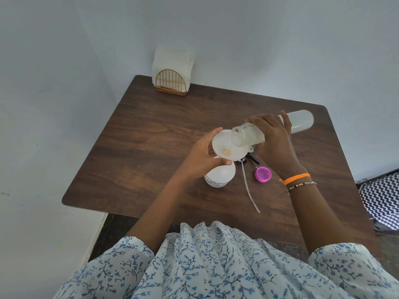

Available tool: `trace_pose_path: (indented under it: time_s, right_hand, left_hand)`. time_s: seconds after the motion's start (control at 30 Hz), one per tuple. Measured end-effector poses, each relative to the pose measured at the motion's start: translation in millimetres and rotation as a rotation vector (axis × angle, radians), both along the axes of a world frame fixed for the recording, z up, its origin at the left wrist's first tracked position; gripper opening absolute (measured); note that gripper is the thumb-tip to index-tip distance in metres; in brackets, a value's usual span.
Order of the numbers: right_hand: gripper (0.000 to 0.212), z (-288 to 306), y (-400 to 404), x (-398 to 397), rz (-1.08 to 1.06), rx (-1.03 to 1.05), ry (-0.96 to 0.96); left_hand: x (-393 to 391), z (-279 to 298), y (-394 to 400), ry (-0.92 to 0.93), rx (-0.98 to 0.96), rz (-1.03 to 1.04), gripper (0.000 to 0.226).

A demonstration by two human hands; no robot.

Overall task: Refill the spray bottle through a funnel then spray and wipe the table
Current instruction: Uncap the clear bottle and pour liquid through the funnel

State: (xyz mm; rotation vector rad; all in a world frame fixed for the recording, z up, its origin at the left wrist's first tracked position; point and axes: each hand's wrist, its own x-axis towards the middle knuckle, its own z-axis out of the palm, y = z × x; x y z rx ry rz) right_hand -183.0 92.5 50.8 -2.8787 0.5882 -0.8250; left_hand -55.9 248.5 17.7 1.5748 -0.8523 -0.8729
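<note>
Mid-frame, her left hand grips the white funnel sitting in the spray bottle on the table. Her right hand clasps a clear bottle, tipped mouth-down over the funnel.

Right hand tips refill bottle over white funnel.

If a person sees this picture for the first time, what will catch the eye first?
Probably the middle of the table: the right hand tips a clear bottle over a white funnel, which the left hand steadies on the spray bottle. Next, the bright pink cap lying beside the right wrist.
</note>
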Motion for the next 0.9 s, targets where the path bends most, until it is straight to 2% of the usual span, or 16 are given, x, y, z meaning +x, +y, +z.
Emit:
trace_pose_path:
  time_s: [0.9]
  right_hand:
    - [0.058, 2.4, 1.1, -1.6, -0.004, -0.008, -0.008]
  left_hand:
    - [0.6, -1.3, -0.4, -0.014, 0.003, -0.002, 0.089]
